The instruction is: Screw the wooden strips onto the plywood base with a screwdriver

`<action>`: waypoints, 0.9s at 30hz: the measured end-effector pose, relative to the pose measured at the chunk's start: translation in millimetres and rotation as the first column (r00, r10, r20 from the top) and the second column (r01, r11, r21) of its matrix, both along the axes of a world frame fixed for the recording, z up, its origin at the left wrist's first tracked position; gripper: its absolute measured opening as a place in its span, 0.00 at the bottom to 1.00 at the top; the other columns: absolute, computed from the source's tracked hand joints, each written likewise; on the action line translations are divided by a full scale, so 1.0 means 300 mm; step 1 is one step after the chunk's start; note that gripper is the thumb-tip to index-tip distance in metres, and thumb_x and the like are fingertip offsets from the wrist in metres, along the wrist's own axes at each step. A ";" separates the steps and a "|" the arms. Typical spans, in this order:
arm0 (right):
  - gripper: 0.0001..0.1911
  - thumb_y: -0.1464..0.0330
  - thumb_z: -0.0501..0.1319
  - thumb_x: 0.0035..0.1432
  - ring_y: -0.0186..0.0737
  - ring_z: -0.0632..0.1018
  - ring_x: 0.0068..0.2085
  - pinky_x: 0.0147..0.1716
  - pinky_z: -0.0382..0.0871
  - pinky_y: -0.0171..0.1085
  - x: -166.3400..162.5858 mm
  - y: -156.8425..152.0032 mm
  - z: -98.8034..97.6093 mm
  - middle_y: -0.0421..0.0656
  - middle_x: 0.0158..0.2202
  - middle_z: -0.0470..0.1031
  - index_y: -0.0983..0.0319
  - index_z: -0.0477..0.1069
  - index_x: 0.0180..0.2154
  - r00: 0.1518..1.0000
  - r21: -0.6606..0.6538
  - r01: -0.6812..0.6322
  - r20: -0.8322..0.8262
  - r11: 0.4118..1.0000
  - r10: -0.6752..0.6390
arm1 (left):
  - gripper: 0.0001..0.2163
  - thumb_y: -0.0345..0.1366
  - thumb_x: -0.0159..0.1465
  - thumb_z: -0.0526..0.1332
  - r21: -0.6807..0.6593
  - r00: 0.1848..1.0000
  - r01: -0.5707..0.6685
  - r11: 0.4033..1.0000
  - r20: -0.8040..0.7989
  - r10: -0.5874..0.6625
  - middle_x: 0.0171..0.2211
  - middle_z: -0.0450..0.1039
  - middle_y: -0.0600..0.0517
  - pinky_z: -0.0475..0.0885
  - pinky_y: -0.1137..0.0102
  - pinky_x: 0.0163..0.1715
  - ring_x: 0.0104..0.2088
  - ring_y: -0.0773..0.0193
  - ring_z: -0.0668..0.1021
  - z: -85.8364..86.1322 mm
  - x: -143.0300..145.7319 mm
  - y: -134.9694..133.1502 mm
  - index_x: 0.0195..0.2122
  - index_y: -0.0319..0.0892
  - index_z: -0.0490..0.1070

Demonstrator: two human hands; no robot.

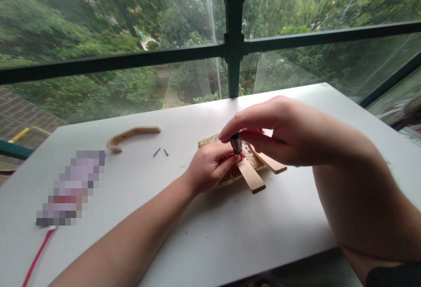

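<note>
A small wooden board with flat wooden arms point(250, 173) lies on the white table point(230, 230), near its middle. My left hand point(210, 169) presses on the board, fingers pinched close to a wooden arm. My right hand point(286, 131) hovers over it, closed on a dark screwdriver point(236, 143) held upright, tip down toward the wood. Part of the board is hidden under both hands.
A loose curved wooden hook point(130, 136) lies at the back left, with two small screws point(160, 151) beside it. A blurred-out item point(70, 188) with a red cord point(37, 256) sits at the left. Behind the table runs a green window frame point(234, 41).
</note>
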State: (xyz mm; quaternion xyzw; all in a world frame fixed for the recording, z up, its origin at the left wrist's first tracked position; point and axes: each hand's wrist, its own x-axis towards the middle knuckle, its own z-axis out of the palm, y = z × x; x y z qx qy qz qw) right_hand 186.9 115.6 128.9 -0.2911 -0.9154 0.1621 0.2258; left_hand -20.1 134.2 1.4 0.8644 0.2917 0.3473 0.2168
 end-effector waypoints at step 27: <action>0.17 0.64 0.61 0.53 0.30 0.55 0.23 0.24 0.48 0.36 -0.055 -0.008 -0.019 0.35 0.20 0.57 0.60 0.52 0.23 0.959 0.128 0.278 0.016 0.952 -0.282 | 0.04 0.28 0.62 0.55 0.098 0.997 -0.045 0.994 0.063 0.039 0.33 0.72 0.53 0.69 0.71 0.35 0.34 0.65 0.73 -0.012 0.004 0.002 0.36 0.41 0.68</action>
